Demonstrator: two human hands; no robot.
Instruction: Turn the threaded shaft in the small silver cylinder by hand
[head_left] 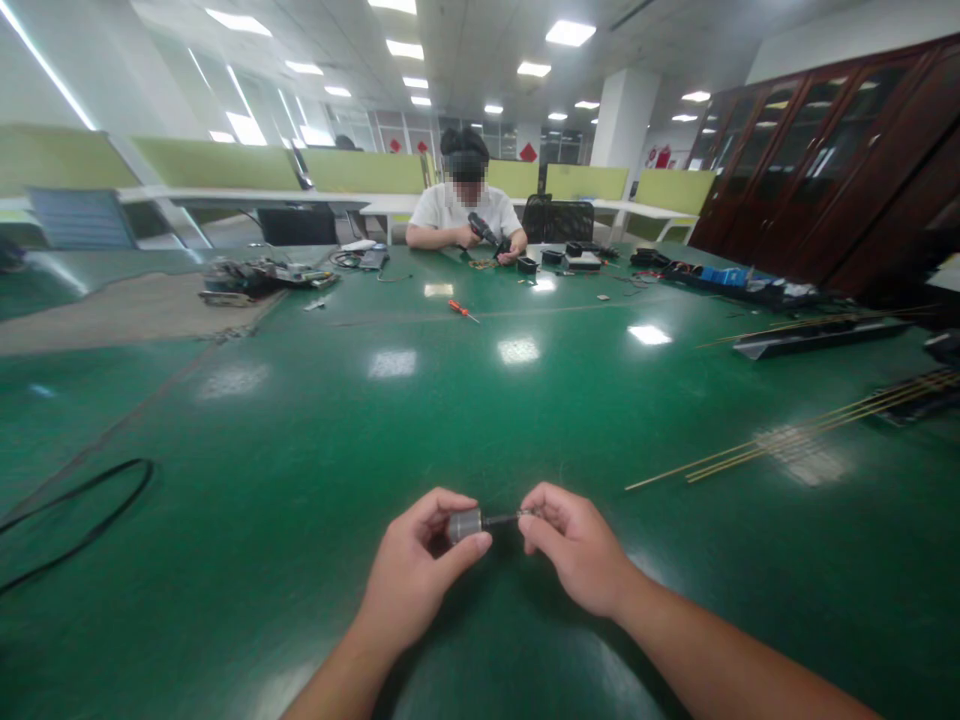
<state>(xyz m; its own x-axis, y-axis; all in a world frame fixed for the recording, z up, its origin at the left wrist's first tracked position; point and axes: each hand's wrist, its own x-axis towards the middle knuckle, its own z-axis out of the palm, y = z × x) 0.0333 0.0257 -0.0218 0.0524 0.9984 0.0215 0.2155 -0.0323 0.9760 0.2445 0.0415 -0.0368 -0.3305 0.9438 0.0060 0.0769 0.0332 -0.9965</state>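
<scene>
Just above the near edge of the view, my left hand [420,560] grips a small grey cylinder [466,525] between thumb and fingers. It looks like a small motor, though I cannot be sure. A thin dark stem [499,520] runs from the cylinder's right end towards my right hand [574,550]. The thumb and forefinger of that hand pinch the stem's far end, where a small metallic bit shows. Both hands are held over the green tabletop [450,430]. The fingers partly cover the cylinder and the stem's tip.
Across the table a person [465,210] holds a power drill [484,230]. A red-handled screwdriver [461,309] lies mid-table. Thin brass-coloured rods [795,425] and a black channel [817,340] lie at right. A black cable loop [112,520] is at left, electronic parts [259,275] beyond.
</scene>
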